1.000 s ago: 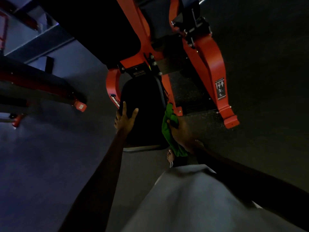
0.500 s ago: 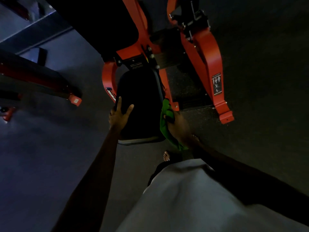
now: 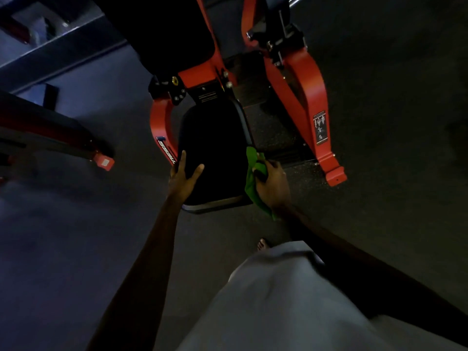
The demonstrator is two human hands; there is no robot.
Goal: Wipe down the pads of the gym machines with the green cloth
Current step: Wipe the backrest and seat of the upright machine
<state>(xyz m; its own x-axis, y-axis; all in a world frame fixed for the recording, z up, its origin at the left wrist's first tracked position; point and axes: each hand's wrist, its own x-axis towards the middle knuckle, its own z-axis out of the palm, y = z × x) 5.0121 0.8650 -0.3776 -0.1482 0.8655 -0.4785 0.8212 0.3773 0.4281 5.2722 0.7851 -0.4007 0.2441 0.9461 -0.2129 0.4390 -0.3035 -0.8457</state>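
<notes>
Grey garment (image 3: 291,300): nearest, lower frame; bare toes (image 3: 262,244) just beyond it on the dark floor (image 3: 392,122).
Left hand (image 3: 182,177): open, fingers spread, resting on the left edge of the black seat pad (image 3: 215,153).
Right hand (image 3: 272,182): closed around the green cloth (image 3: 252,178), pressing it to the seat pad's right edge; cloth tail hangs below the wrist.
Red machine frame (image 3: 307,97): behind and either side of the pad; instruction label (image 3: 320,127) on the right leg.
Black back pad (image 3: 162,31): farthest, upper frame.
Second red machine foot (image 3: 104,162): well apart, left.
</notes>
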